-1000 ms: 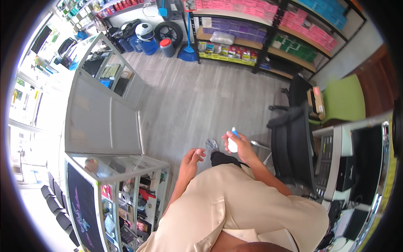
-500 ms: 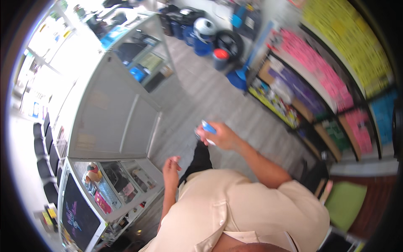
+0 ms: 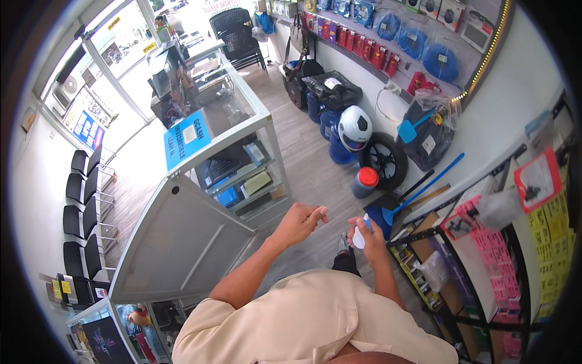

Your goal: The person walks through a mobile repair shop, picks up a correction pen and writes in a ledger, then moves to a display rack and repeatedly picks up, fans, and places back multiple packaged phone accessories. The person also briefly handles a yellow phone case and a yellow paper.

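Note:
My right hand [image 3: 377, 241], in front of my body, is closed around a small blue-and-white object [image 3: 359, 237]. A narrow blue part stands up from it and a rounded white part hangs below; its kind I cannot make out. To its left, my left hand [image 3: 299, 224] is raised with the fingers curled in towards the thumb, and nothing shows in it. The two hands are apart. Below them show my dark trouser leg and one shoe [image 3: 344, 244] on the grey wood-look floor [image 3: 315, 176].
At left stands a white-framed glass display counter [image 3: 267, 130] with a grey panel door [image 3: 176, 242]. Ahead are a white helmet [image 3: 355, 126] on blue water jugs, a wheel [image 3: 385, 161], a red-lidded container [image 3: 365, 182] and a blue dustpan [image 3: 381, 213]. Shelves [image 3: 461, 261] line the right.
The view has swung left and up, bringing in the shop front and wall goods. My left arm now reaches further forward, and my right hand still holds the blue-and-white object.

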Action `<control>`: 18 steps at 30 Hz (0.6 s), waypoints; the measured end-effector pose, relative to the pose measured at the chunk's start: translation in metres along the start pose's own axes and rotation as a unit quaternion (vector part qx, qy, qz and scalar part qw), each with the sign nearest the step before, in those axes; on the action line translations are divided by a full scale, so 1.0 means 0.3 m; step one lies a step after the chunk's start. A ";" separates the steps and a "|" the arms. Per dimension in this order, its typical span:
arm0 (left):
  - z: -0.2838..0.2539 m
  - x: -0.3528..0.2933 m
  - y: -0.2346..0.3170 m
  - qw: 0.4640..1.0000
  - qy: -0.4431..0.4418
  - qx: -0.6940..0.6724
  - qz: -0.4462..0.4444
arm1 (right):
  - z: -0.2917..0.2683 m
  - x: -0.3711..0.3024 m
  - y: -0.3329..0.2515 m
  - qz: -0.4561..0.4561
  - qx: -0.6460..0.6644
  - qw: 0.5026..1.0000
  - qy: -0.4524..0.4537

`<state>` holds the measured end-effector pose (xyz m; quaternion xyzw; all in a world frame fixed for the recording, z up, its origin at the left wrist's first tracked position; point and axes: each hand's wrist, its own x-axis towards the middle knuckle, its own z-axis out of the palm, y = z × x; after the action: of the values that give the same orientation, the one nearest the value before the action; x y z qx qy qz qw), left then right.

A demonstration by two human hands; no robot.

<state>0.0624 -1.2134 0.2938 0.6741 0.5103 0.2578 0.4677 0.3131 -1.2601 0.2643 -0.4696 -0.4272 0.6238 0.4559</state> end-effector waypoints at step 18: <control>-0.246 1.284 -0.289 0.946 0.221 -0.165 -0.169 | -0.027 2.017 -0.550 -0.061 -0.097 0.955 -0.273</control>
<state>0.0961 -0.8248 0.1979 0.4177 0.6572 0.3982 0.4849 0.2619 -0.6363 0.3026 -0.2960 -0.6217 0.6550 0.3112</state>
